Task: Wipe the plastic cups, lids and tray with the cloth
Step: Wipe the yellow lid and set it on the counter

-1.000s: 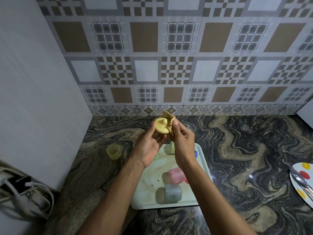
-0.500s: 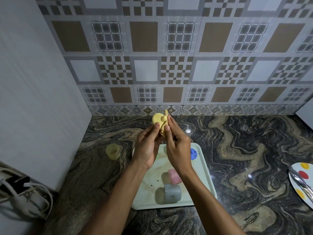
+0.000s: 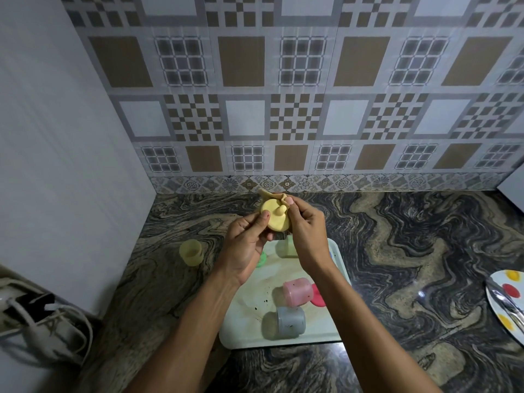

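The marbled counter (image 3: 411,251) carries a pale green tray (image 3: 283,343). Both hands are raised above the tray's far end. The left hand (image 3: 243,248) pinches the near edge of a yellow lid (image 3: 275,219); the right hand (image 3: 307,236) grips a tan cloth (image 3: 268,194) bunched against the lid's far side. On the tray lie a pink cup (image 3: 297,292) and a grey cup (image 3: 289,321) — both on their sides. A yellow cup (image 3: 192,252) stands on the counter, left of the tray.

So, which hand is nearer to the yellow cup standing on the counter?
Left. The left hand is just right of the yellow cup; the right hand is farther right, over the tray.
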